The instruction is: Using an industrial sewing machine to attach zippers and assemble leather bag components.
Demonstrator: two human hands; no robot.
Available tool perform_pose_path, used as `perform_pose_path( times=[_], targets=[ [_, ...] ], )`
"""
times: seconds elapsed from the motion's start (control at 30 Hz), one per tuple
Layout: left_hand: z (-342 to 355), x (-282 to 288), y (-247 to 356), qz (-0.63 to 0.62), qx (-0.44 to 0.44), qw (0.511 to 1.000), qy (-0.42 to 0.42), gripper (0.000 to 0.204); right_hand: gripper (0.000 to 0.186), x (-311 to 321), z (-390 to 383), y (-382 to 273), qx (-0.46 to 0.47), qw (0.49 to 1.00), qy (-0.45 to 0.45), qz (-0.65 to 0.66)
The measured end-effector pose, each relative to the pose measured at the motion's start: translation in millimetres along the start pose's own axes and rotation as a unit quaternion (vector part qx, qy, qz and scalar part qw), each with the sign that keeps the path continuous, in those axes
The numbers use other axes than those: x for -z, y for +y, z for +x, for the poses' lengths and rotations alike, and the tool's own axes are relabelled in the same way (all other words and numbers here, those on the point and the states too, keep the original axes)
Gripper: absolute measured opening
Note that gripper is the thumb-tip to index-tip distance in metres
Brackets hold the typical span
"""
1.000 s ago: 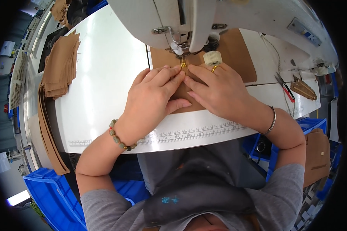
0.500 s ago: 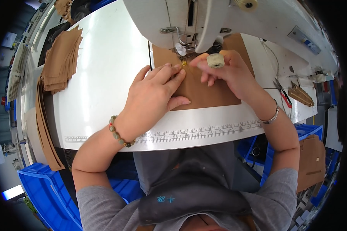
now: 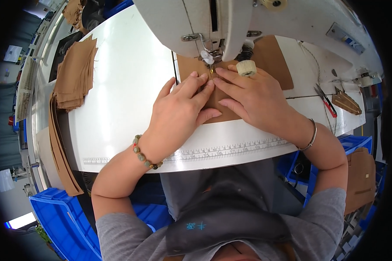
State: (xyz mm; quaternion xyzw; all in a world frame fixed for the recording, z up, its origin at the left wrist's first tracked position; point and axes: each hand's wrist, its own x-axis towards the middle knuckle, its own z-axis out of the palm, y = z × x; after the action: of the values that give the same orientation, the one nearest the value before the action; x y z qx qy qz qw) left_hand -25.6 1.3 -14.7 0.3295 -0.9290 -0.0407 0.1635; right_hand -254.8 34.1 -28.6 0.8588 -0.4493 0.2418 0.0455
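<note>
A brown flat panel lies under the needle and presser foot of a white sewing machine. My left hand rests open on the panel, fingertips pressed down left of a small gold-coloured piece at the foot. My right hand lies open on the panel to the right, its fingertips beside that piece and close to the left fingers, partly behind the white knob.
Brown pieces are piled at the left, with long strips at the edge. Red-handled snips and a brown narrow piece lie at the right. Blue bins stand beside the white table.
My right hand rose and curled near the knob half a second ago; now it lies down again with fingertips at the presser foot. My left hand stays pressed on the panel.
</note>
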Motion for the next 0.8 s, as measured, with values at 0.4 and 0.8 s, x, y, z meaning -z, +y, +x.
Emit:
perform_pose_path(
  times=[0.4, 0.8],
  targets=[
    [9, -5, -10, -0.003, 0.009, 1.0, -0.011, 0.056, 0.032, -9, 7, 8, -0.007, 1.0, 0.015, -0.024],
    [13, -5, -10, 0.01, 0.017, 1.0, -0.013, 0.057, 0.025, -11, 8, 12, 0.01, 0.998, 0.045, -0.052]
  ],
)
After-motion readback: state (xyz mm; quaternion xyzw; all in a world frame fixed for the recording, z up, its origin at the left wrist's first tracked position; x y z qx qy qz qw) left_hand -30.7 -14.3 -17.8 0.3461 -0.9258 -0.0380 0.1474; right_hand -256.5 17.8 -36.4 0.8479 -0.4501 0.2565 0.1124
